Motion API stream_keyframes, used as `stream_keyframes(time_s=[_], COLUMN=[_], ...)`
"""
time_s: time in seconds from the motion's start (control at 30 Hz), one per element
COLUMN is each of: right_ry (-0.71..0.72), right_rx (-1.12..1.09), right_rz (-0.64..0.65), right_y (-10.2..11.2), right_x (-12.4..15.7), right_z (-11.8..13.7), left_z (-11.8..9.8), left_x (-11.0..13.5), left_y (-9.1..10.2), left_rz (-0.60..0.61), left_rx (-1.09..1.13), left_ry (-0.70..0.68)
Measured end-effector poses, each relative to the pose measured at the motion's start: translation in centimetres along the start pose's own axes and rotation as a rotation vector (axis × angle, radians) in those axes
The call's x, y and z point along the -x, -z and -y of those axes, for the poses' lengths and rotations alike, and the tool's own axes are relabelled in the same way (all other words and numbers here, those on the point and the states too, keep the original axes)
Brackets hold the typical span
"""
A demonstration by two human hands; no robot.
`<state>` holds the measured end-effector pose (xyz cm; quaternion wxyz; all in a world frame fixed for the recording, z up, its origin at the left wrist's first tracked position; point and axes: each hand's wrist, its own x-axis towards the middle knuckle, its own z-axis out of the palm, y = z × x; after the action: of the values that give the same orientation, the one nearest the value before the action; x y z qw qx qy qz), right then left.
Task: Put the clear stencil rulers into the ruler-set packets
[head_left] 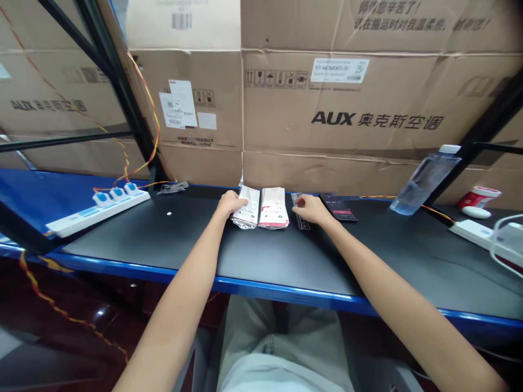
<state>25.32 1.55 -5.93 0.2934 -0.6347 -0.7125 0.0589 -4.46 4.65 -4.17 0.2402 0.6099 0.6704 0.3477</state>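
Two small stacks of flat white printed packets lie side by side on the black table. My left hand [230,205] is closed at the edge of the left stack [249,207], its thumb over the top packet. The right stack [273,208] has red print and a red lower edge; neither hand touches it. Further right, my right hand [311,209] is closed, fingers pinched at a thin see-through strip with dark markings [303,222]. Part of this strip is hidden under the fingers. A dark phone [340,208] with its screen lit lies just beyond my right hand.
Power strips lie at left [100,213] and right [486,237]. A clear water bottle [425,179] leans at the right, near a red-and-white tub [480,197]. Crumpled clear plastic [174,187] lies back left. Large cardboard boxes [286,163] wall off the back.
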Motion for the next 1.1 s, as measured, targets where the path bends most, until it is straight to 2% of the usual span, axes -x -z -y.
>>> stream_keyframes(time_s=[0.47,0.6,0.73,0.93,1.1], right_ry=[-0.020,-0.031,-0.064,-0.114,-0.161], right_rx=[0.093,0.097,0.081,0.005,-0.121], right_rz=[0.062,0.055,0.034,-0.043,-0.131], right_y=[0.2,0.3,0.4,0.7,1.3], right_x=[0.2,0.2,0.3,0.4,0.3], right_z=[0.3,0.4,0.6,0.7,1.1], left_z=[-0.1,-0.2,-1.2,-3.6,-3.6], left_x=[0.2,0.4,1.0,3.0,3.9], left_y=[-0.3,-0.3,-0.8,-3.2,-4.4], left_rz=[-0.040,-0.062,-0.098,0.034,0.112], left_rx=[-0.223,-0.285,-0.314,-0.264,-0.220], left_ry=[-0.015,-0.074,-0.180,-0.374,-0.327])
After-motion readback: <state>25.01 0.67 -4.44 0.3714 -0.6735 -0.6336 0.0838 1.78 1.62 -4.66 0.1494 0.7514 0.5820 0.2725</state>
